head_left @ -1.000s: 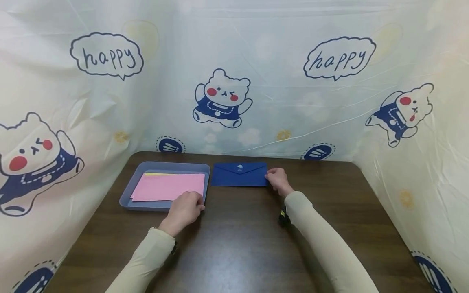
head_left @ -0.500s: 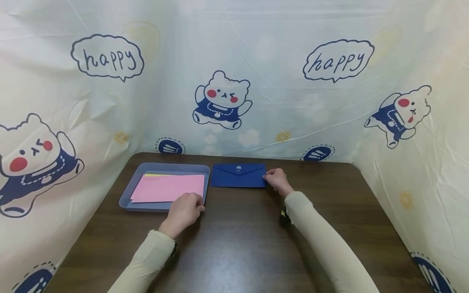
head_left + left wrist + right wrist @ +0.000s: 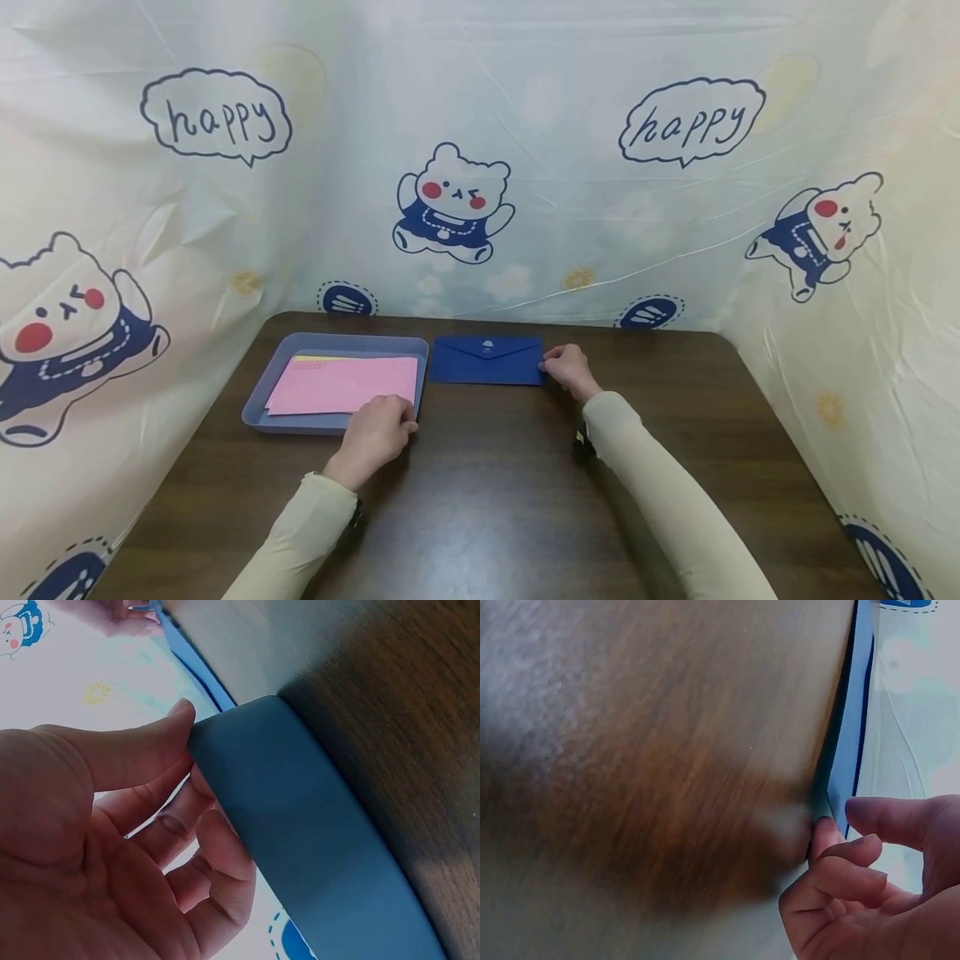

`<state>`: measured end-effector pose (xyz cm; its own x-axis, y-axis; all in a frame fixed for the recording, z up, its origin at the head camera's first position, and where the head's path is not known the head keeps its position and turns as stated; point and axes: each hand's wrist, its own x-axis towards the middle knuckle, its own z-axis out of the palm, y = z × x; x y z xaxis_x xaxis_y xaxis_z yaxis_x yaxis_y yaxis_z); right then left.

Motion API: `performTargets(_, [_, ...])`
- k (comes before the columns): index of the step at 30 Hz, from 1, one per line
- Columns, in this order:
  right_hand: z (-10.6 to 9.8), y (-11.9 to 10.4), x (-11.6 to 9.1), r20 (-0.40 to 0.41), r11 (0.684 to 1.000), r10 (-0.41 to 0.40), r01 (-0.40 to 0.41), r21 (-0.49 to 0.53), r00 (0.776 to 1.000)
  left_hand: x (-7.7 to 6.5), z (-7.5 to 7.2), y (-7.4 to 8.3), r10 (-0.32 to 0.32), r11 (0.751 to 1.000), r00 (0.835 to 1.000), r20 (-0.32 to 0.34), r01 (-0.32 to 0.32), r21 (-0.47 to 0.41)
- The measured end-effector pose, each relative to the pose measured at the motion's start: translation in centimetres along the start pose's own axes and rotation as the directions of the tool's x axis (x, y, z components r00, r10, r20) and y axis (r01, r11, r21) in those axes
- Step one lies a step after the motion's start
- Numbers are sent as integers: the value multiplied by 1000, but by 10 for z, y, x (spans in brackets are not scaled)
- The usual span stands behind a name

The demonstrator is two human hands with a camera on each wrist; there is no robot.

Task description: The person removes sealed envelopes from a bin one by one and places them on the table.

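Note:
A grey-blue tray [image 3: 258, 408] lies at the back left of the table, holding pink envelopes [image 3: 345, 385] with a yellow edge [image 3: 311, 358] peeking out behind them. My left hand [image 3: 378, 437] grips the tray's near right corner; in the left wrist view the thumb and curled fingers meet its rim [image 3: 277, 787]. Just right of the tray lies a dark blue envelope [image 3: 487, 367], flap side up with a small pale emblem. My right hand [image 3: 572, 372] pinches its right edge. In the right wrist view the thumb is above the envelope [image 3: 847, 742] and fingertips are below.
The brown wooden table [image 3: 480, 500] ends at a pale printed curtain [image 3: 570, 208] behind and on both sides. A dark wrist device [image 3: 582, 443] shows under the right sleeve.
The blue envelope has slid slightly left toward the tray, the right hand's fingertips moving with it. The left hand keeps its place on the tray. The view shifts a little.

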<state>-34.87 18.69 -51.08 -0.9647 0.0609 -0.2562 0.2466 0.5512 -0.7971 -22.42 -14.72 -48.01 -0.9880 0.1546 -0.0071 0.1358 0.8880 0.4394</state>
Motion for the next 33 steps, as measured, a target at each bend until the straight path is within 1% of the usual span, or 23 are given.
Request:
performTargets(3, [0,0,2,-11,1000,-2,2,-6,1000,0,0,0,-5,1000,1000,4,5,-3])
performTargets(5, [0,0,2,-23,999,-28,27,-24,999,0,0,0,-5,1000,1000,2,5,-2])
performTargets(6, [0,-1,3,-28,998,-49,48,-41,998,0,0,0,-4,1000,1000,1,4,-2])
performTargets(8, [-1,-4,1,-26,988,-124,121,-96,992,0,0,0,-3,1000,1000,-2,3,-1])
performTargets(10, [-1,-8,-3,8,962,-207,205,-181,978,-1,0,0,1,1000,1000,-2,-1,1])
performTargets(11, [-1,-12,-6,37,938,-250,251,-238,968,-1,0,0,3,1000,1000,-1,-3,0])
performTargets(13, [2,-19,-14,115,874,-317,338,-350,941,-1,0,0,4,1000,1000,0,-4,-4])
performTargets(15, [9,-25,-22,200,793,-353,406,-455,914,-1,-1,0,3,1000,1000,-1,-3,-7])
performTargets(16, [13,-28,-27,238,748,-363,434,-502,901,-1,-1,0,3,1000,1000,-2,-3,-8])
performTargets(17, [17,-30,-31,271,710,-364,454,-539,891,0,-2,0,3,1000,1000,-3,-3,-8])
performTargets(19, [27,-33,-39,320,656,-354,477,-585,879,1,-2,0,4,1000,1000,-5,-4,-3])
performTargets(20, [32,-33,-42,335,635,-350,485,-601,875,1,-2,0,6,1000,1000,-5,-6,-1])
performTargets(21, [37,-33,-45,345,622,-347,490,-611,872,2,-2,0,7,1000,1000,-5,-7,1])
performTargets(25, [52,-31,-52,352,589,-349,495,-638,868,3,-2,0,6,1000,1000,1,-6,3])
performTargets(29, [60,-28,-54,346,569,-330,478,-670,878,3,-2,0,4,1000,1000,11,-4,4])
performTargets(33, [62,-27,-55,348,566,-317,470,-677,882,3,-2,0,1,1000,1000,13,-1,2])
